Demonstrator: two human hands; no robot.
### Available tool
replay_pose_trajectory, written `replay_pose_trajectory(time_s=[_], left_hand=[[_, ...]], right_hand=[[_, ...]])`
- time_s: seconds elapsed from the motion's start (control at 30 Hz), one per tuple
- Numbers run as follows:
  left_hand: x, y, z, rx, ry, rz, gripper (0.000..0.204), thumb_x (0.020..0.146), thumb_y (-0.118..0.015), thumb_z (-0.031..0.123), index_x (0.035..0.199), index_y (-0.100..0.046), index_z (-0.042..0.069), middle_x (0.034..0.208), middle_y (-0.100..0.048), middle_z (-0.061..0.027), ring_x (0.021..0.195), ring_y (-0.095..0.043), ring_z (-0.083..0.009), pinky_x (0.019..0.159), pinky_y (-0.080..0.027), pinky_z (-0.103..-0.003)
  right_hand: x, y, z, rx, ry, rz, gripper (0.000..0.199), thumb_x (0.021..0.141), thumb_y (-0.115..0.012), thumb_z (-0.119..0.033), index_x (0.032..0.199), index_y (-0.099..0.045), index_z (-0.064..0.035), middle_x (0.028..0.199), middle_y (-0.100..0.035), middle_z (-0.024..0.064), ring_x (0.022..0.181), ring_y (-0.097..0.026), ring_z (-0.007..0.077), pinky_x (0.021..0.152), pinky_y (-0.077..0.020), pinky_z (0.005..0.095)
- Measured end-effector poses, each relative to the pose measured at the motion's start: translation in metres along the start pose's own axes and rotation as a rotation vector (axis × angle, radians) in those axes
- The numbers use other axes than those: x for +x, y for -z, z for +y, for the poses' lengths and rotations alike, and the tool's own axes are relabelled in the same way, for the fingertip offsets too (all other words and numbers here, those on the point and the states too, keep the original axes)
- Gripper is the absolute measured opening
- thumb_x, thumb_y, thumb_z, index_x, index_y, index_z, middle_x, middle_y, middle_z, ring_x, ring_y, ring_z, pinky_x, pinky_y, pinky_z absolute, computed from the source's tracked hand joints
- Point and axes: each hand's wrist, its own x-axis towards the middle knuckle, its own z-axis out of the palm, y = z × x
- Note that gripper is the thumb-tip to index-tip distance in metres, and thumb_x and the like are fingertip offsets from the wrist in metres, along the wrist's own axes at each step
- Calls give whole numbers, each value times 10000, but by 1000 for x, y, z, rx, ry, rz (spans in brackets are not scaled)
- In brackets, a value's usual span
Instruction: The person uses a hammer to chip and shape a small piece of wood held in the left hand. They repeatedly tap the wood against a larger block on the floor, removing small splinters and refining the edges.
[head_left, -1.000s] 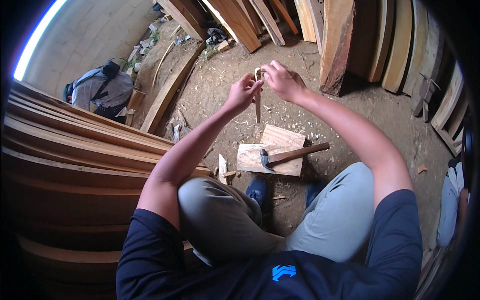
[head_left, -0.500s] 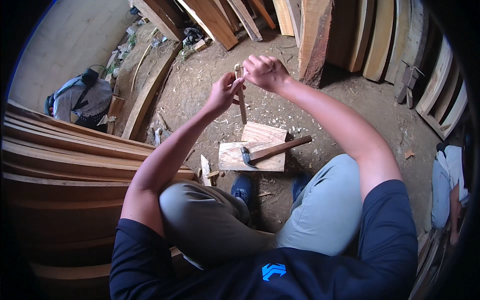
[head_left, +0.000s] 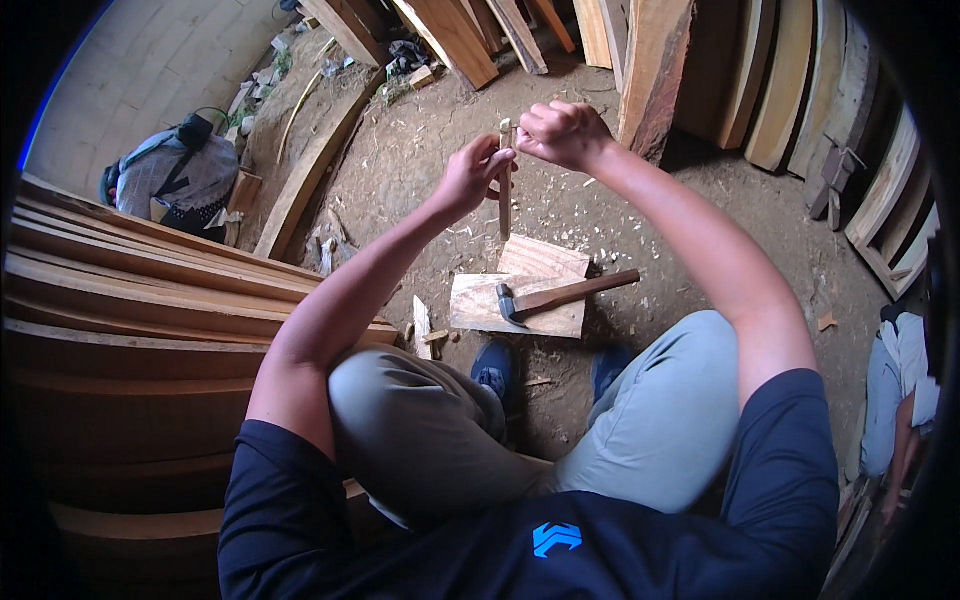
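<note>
A thin pale wooden stick hangs upright in front of me, above the dirt floor. My left hand grips it near the middle from the left side. My right hand is closed at its top end; whether it holds something small there is hidden. Below the stick, a hatchet with a wooden handle lies on a flat wooden block between my feet. A second small board lies just behind that block.
Long planks are stacked at my left. More boards lean against the far wall and on the right. A grey bag rests at the far left. Wood chips litter the floor. Another person's sleeve shows at the right edge.
Both hands with the stick have kept their grip while the view shifted; the hands now sit slightly higher and more central. The hatchet and block have not moved.
</note>
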Motion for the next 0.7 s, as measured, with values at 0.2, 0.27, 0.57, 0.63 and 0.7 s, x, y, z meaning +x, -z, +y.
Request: replay_pose_trajectory(time_s=[0.2,0.27,0.57,0.63,0.7], left_hand=[[-3,-3,8,32,29,20,287,1063,-566,312,1133,-583,33,991,-712,-86,884,-715,-163,653,-642,-347],[-2,-2,7,15,42,12,310,1061,-566,335,1125,-581,33,983,-710,-86,872,-715,-167,650,-642,-355],[-4,24,-47,344,178,48,388,1062,-477,389,1120,-590,22,917,-681,-98,749,-656,-200,592,-520,-391],[-18,29,-66,386,346,-17,382,1054,-464,369,1142,-591,20,923,-676,-101,739,-644,-190,586,-520,-384],[-31,34,-85,499,447,-132,346,1030,-480,312,1164,-592,14,943,-669,-103,700,-622,-176,564,-525,-359]], right_hand=[[-3,1,5,6,24,-41,274,925,-666,-373,784,-648,-139,758,-708,45,659,-730,206,563,-603,353],[-3,1,5,18,-14,-114,270,945,-648,-386,885,-650,-122,837,-717,70,692,-736,206,573,-601,342],[-27,-1,-24,446,-418,-1183,728,907,-660,-560,1335,-499,7,1275,-637,219,1146,-641,331,960,-520,445],[-64,-20,-38,559,-370,-1295,821,830,-752,-580,1332,-490,14,1260,-636,241,1127,-639,363,966,-513,433],[-97,-29,-57,568,-271,-1398,939,727,-854,-568,1341,-464,26,1223,-638,271,1138,-636,382,979,-507,425]])
